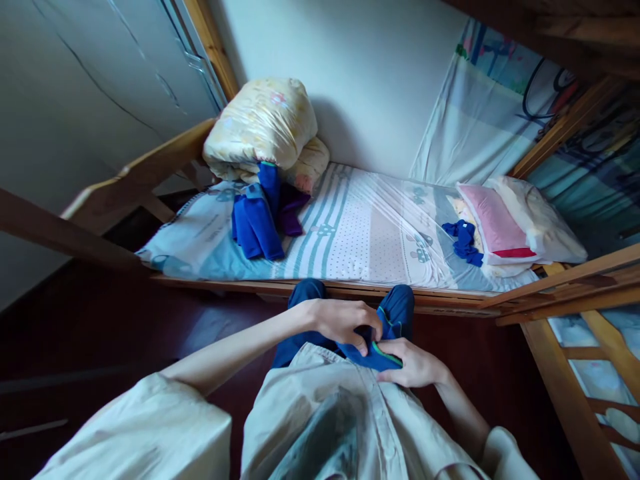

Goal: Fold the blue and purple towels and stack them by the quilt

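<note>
Just below the middle of the frame, your right hand (417, 363) pinches the blue cloth (366, 360). Your left hand (345, 321) curls over it; I can't tell if it pinches. You seem to be straightening it; next, keep the green edge steady.

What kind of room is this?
It looks like a bedroom, maybe a shared one. There's a bed against the wall, with a pink pillow at one end and a puffy, bundled quilt at the other.

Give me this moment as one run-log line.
left hand: on blue cloth | right hand: holding its green edge | bed: blue garments at left, pink pillow at right
</note>
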{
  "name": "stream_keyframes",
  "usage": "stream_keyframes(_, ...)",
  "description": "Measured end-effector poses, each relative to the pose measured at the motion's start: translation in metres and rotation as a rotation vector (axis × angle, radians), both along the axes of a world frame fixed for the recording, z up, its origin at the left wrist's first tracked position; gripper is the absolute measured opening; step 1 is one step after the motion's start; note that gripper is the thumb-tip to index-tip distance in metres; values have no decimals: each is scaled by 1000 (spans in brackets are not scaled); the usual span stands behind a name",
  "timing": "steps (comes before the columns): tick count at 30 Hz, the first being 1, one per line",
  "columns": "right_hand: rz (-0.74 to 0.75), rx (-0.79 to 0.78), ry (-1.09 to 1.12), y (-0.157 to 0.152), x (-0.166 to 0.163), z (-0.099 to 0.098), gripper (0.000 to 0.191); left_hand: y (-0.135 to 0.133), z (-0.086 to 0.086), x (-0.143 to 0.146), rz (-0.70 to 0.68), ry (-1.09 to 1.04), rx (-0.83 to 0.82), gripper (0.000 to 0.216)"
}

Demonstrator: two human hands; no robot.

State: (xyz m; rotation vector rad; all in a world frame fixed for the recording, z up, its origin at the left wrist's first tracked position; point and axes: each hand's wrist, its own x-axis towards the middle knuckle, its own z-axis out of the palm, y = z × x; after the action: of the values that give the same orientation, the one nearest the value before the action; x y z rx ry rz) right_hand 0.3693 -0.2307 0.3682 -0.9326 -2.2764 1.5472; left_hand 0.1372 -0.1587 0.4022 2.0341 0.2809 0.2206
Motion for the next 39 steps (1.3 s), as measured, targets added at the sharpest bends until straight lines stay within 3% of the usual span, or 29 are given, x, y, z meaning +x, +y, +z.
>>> stream_keyframes(5,88,41,-23,-6,11,10,21,6,6,0,-85,-16,-72,29)
stream_keyframes(10,145,42,-51,-9,10,13,21,7,-4,-1,-110,-17,84,31)
stream_keyframes(14,116,3,-46,-5,12,18,24,14,-21,-11,-106,32,225,32)
stream_keyframes(17,93,-40,-16,-2,18,16,31,15,-23,-24,-74,34,259,31)
stream_keyframes(23,-145,-152,-71,5,31,-10,45,10,12,-49,222,105,299,33)
stream_keyframes(27,-238,-134,-114,10,36,-30,41,8,39,-66,339,130,409,37)
stream_keyframes(34,-525,184,-180,22,60,-39,30,25,72,-109,492,218,643,41)
stream_keyframes(39,-669,466,-161,39,94,-19,29,42,71,-151,631,297,896,40)
